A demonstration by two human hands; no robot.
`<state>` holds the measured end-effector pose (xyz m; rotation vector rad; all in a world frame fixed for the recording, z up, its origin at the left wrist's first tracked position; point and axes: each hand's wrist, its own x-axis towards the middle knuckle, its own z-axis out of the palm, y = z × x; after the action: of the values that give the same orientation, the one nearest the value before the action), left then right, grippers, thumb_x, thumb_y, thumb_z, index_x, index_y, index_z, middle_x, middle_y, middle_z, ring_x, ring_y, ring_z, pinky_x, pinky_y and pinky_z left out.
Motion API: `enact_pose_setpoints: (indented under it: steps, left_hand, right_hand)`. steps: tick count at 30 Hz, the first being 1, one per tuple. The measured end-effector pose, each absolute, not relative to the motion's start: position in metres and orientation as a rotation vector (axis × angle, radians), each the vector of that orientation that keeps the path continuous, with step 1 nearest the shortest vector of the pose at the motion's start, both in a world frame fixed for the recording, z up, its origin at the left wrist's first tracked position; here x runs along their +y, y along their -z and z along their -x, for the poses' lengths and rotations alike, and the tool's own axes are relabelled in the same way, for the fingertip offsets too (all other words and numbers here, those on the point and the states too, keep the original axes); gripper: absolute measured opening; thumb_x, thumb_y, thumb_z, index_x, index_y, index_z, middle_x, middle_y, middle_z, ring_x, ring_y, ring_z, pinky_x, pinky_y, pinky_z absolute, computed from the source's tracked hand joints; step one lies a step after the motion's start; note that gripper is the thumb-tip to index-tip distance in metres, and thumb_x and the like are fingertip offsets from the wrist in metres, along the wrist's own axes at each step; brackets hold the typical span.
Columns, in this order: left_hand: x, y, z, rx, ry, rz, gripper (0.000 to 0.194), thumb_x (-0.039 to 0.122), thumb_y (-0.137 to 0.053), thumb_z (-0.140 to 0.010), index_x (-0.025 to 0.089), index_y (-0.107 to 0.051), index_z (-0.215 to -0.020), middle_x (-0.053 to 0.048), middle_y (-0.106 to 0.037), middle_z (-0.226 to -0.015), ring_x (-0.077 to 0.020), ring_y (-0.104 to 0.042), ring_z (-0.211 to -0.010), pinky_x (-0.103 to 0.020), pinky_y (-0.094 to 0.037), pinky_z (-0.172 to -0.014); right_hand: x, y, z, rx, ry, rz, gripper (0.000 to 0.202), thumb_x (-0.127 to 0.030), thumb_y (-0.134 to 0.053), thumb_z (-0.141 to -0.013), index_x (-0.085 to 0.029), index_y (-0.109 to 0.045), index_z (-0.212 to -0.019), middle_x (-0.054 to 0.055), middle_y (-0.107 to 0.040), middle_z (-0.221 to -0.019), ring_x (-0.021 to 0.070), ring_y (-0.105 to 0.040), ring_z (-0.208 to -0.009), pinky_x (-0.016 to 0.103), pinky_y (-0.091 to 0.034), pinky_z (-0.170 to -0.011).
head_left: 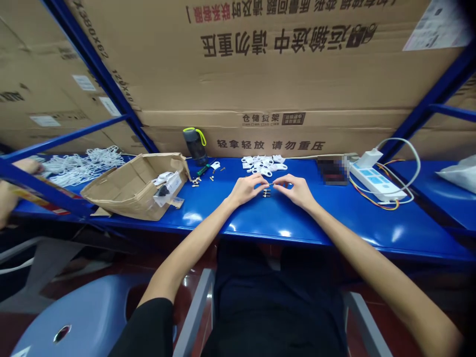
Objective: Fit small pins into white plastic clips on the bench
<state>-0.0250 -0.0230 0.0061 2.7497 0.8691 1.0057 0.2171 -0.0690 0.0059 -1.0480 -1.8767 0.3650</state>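
My left hand [247, 189] and my right hand [295, 191] face each other above the blue table, fingertips pinched close together. Between them shows a thin brass-coloured piece [270, 184], like a small screw; both hands seem to grip an end of it, though the fingers hide most of it. Just below, several small screw-like pieces [267, 193] with dark shanks and pale ends lie in a short row. Behind the hands is a loose pile of flat white plastic parts [265, 163] with round holes.
Left of my hands stand an open cardboard box [130, 208], a dark bottle [195, 147], a green-handled screwdriver [203, 170] and small brass-coloured bits [196, 182]. White cords [82, 166] lie farther left, near another person's arm [11, 193]. A power strip [377, 182] sits right.
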Motion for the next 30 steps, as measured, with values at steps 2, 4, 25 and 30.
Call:
enact_pose_setpoints:
  steps: [2,4,25,30]
  left_hand:
    - [-0.0226,-0.0053,0.0252,0.869,-0.988,-2.766,0.032,0.046,-0.057,-0.108,0.022,-0.077,-0.107,-0.003,-0.075,-0.108,-0.0137,-0.071,-0.086,-0.022,-0.047,-0.072]
    - [-0.0221,-0.0042,0.0253,0.866,-0.98,-2.777,0.031,0.046,-0.058,-0.108,0.022,-0.077,-0.108,-0.003,-0.075,-0.108,-0.014,-0.071,-0.088,-0.022,-0.047,-0.071]
    - [-0.0168,-0.0022,0.0267,0.787,-1.02,-2.728,0.04,0.048,-0.051,-0.11,0.022,-0.081,-0.115,-0.006,-0.075,-0.107,-0.0148,-0.071,-0.09,-0.023,-0.05,-0.076]
    - [-0.019,-0.0029,0.0259,0.803,-0.932,-2.749,0.039,0.049,-0.053,-0.109,0.023,-0.082,-0.112,-0.005,-0.076,-0.105,-0.0139,-0.071,-0.087,-0.023,-0.048,-0.072]
  right_hand:
    - [-0.0691,-0.0057,-0.2168,-1.907,-0.346,1.047,0.026,-0.047,-0.07,-0.095,-0.024,-0.082,-0.098,0.006,-0.079,-0.091,0.0219,-0.066,-0.076,0.038,-0.055,-0.075]
    - [-0.0689,-0.0051,-0.2167,-1.931,-0.33,1.036,0.025,-0.046,-0.069,-0.096,-0.024,-0.082,-0.097,0.006,-0.078,-0.09,0.0222,-0.066,-0.077,0.038,-0.055,-0.075]
    - [-0.0657,-0.0005,-0.2169,-1.939,-0.368,1.105,0.035,-0.055,-0.065,-0.099,-0.024,-0.082,-0.094,0.005,-0.081,-0.092,0.0212,-0.065,-0.074,0.037,-0.052,-0.075]
    - [-0.0688,-0.0023,-0.2144,-1.962,-0.387,1.098,0.04,-0.059,-0.062,-0.099,-0.024,-0.081,-0.097,0.006,-0.08,-0.094,0.021,-0.065,-0.073,0.037,-0.054,-0.075]
